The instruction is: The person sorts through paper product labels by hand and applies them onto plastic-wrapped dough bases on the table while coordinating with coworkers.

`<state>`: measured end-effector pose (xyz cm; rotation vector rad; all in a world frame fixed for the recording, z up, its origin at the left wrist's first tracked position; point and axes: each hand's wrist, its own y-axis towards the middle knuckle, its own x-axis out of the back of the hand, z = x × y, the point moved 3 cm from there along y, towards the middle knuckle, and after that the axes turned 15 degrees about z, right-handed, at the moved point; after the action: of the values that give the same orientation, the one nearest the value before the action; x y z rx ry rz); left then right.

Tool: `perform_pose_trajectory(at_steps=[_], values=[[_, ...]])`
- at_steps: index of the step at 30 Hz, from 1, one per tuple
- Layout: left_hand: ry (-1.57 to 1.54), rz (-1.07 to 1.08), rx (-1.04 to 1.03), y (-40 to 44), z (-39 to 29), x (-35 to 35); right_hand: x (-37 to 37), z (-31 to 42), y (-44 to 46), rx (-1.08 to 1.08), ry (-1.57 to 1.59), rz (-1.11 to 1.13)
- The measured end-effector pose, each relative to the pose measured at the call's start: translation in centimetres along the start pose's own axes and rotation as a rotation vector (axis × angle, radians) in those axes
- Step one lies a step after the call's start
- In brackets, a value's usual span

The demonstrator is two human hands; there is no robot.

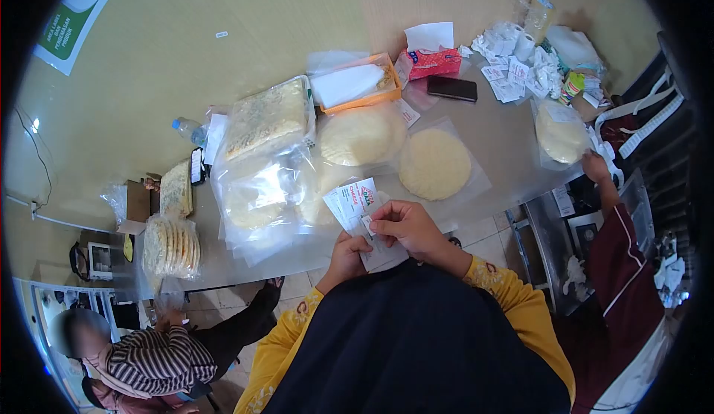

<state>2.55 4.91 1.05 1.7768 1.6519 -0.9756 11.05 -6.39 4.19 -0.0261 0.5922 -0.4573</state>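
Left hand: the left hand (346, 256) is closed on the lower left part of the printed labels (349, 203), its thumb lying over them.
Right hand: the right hand (404, 225) pinches the same bundle at its right side, thumb and fingers bent in; how many sheets lie between them cannot be told.
Label lie: the bundle is just in front of the person's body, its long axis slanting from lower right, by the body, to upper left, where the sheets fan out beyond both hands.
Single pale disc: the pale disc (435, 164) lies flat in a clear bag (476, 179), ahead and to the right of the grip; the right hand is the nearer one.
Discs to the left: a bagged pale round (362, 136) lies ahead of the labels, and a plastic-wrapped pile (254, 195) lies to their left.
Orange box: beyond the bagged round, the orange box (396, 79) contains white sheets (348, 85).
Red pack: the red pack (429, 63) has a white tissue (430, 36) standing out of its top, with a dark phone (451, 88) just beside it.
Right end: a co-worker's hand (595, 167) is at the edge of another bagged disc (561, 133).
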Motion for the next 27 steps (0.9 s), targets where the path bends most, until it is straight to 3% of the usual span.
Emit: perform_pose_trajectory(at_steps=[5,17,27], values=[[0.142,-0.145,0.046,-0.3,0.7,-1.7,0.6,-0.5,0.1,-0.082,-0.049,-0.008],[0.201,-0.169,-0.002,2.0,3.1,-2.1,2.2,0.3,-0.7,-0.005,-0.110,-0.075],[0.502,-0.199,0.004,3.6,6.2,-1.1,5.5,0.8,-1.6,-0.013,-0.583,-0.100]])
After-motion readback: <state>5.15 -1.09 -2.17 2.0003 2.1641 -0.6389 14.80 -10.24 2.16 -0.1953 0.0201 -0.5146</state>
